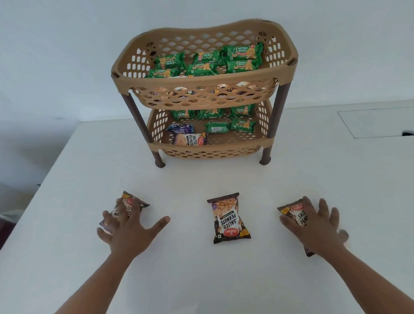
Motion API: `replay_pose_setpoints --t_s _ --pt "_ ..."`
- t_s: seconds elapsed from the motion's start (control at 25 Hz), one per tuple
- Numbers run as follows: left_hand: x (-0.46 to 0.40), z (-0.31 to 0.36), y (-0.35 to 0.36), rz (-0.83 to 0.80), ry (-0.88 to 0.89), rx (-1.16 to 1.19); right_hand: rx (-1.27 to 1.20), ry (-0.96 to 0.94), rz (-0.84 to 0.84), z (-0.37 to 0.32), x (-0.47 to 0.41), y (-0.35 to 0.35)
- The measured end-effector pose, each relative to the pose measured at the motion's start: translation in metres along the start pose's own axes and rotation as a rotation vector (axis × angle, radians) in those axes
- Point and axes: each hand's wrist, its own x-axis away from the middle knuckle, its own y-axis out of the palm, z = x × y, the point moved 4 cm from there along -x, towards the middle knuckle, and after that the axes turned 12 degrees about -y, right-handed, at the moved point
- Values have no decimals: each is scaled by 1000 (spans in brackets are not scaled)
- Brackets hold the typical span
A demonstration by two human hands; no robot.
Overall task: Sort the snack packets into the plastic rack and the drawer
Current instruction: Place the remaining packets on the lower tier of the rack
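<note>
Both grips spread flat: left hand (127, 228) on left packet (132, 206), right hand (319, 225) on right packet (296, 214), neither pinched. Should've curled fingers under edges first.

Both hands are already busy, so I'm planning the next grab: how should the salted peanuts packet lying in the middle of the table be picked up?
Pinch the middle salted peanuts packet across its long side edges, coming from above; it lies flat and nothing crowds it.

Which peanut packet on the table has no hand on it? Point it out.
The middle peanut packet, lying alone between the hands. The left hand and right hand each cover one of the others.
</note>
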Motion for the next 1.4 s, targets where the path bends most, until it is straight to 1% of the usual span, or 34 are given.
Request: replay_pose_setpoints --t_s 0.2,0.32,0.44,0.48,0.56,0.64,0.68,0.72,0.8,0.84,0.92,1.0,1.08,1.24,1.4 --pt "21 26 20 -57 7 54 2 -120 -45 -43 0 31" --pt "30 43 31 -92 14 42 12 -190 -63 -61 -1 39" --pt "36 48 39 -32 35 14 21 -260 -53 -72 -4 30" --pt "38 48 41 16 62 0 1 -283 -30 -75 -6 20" --pt "43 44 42 121 154 -13 -119 -327 40 -87 -10 -6" --pt "44 37 42 195 236 -1 -212 -423 114 -111 -17 -39" --pt "41 32 40 221 250 19 -217 -492 149 -127 -22 -57" --pt "36 28 37 237 249 49 -199 -568 185 -145 -28 -75" --pt "25 18 31 250 233 137 -89 -720 243 -182 -45 -109" --pt "19 13 29 250 221 195 -11 -782 248 -199 -56 -122" --pt "9 4 26 223 175 325 138 -851 201 -229 -80 -136" --pt "1 0 25 173 96 424 239 -869 126 -248 -105 -137" --pt "-4 0 26 133 48 433 270 -870 52 -262 -129 -133" --pt "-7 4 31 113 73 332 338 -760 -28 -274 -172 -123" --pt "-12 2 37 120 74 317 370 -731 -126 -274 -200 -107"
